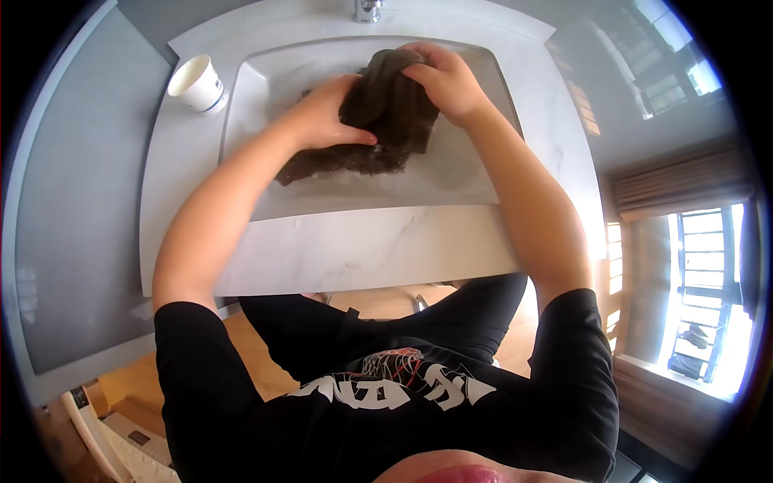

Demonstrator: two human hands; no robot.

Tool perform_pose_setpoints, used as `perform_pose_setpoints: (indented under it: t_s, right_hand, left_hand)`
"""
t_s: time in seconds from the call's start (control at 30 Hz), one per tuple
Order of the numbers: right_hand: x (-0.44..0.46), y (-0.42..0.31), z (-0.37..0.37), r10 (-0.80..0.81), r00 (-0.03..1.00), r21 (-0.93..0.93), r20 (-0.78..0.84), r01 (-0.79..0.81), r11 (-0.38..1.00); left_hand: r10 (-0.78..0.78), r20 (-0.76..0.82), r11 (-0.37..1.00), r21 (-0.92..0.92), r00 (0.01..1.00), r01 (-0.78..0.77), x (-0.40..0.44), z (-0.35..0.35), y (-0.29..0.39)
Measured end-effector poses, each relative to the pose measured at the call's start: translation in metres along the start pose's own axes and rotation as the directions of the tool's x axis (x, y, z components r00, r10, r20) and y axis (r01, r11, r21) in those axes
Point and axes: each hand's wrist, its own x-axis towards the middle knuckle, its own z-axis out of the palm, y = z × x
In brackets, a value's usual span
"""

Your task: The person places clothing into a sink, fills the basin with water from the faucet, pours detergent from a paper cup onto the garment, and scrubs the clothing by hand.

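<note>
A wet, dark brown cloth (394, 101) is bunched up in the white sink basin (459, 181), and its lower part spreads flat to the left across the basin floor. My left hand (330, 117) grips the cloth's left side, thumb pointing right over the front of it. Up at the cloth's top right, my right hand (447, 80) pinches a raised fold between thumb and fingers. The fingertips of my left hand are hidden behind the fabric. Some water shows around the spread part.
A white paper cup (198, 84) stands on the left of the marble-patterned counter (362, 249). The chrome faucet (368, 10) is at the back, beyond the basin. A grey panel (88, 201) borders the left side, and a bright window (704, 282) is far right.
</note>
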Motion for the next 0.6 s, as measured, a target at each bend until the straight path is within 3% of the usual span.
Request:
perform_pose_setpoints:
  t_s: [0.03,0.13,0.17,0.27,0.3,0.4,0.43,0.53,0.57,0.6]
  right_hand:
    - [0.001,-0.002,-0.001,0.008,0.997,0.177,0.071,-0.021,0.984]
    - [-0.002,0.003,-0.011,0.009,0.961,0.102,0.277,-0.039,0.994]
    - [-0.004,0.002,-0.020,0.073,0.950,-0.086,0.304,-0.049,0.995]
    - [-0.010,0.000,-0.041,0.320,0.837,-0.323,0.443,-0.185,0.928]
    - [-0.012,-0.007,-0.044,0.357,0.815,-0.315,0.456,-0.227,0.921]
    - [0.001,0.020,-0.028,0.149,0.980,-0.488,0.130,-0.068,0.870]
    - [0.009,0.055,-0.020,-0.010,0.999,-0.662,0.053,0.043,0.748]
    - [-0.002,0.064,0.017,0.155,0.988,-0.892,0.025,-0.048,0.449]
    - [0.009,0.074,0.020,0.246,0.968,-0.908,0.052,-0.057,0.415]
    - [0.011,0.065,0.021,0.318,0.947,-0.911,0.049,-0.088,0.403]
  left_hand:
    - [-0.076,-0.074,0.996,-0.046,0.994,0.073,-0.002,0.007,0.000]
    - [-0.193,-0.140,0.980,0.025,0.971,0.198,0.001,0.015,-0.028]
    - [-0.158,-0.108,0.984,0.068,0.981,0.166,0.002,0.014,-0.035]
    - [-0.111,0.181,0.930,0.365,0.977,0.038,-0.004,-0.002,-0.026]
    - [0.008,0.321,0.895,0.420,0.947,-0.150,-0.012,-0.011,-0.026]
    - [-0.193,0.089,0.930,0.335,0.977,0.154,-0.015,-0.001,-0.046]
    - [-0.389,0.070,0.907,0.206,0.918,0.368,-0.014,-0.001,-0.046]
    - [-0.648,-0.088,0.597,0.560,0.757,0.575,-0.010,0.023,-0.028]
    - [-0.686,-0.051,0.584,0.557,0.725,0.591,-0.005,0.023,-0.021]
    - [-0.635,-0.060,0.629,0.539,0.770,0.560,-0.002,0.028,-0.025]
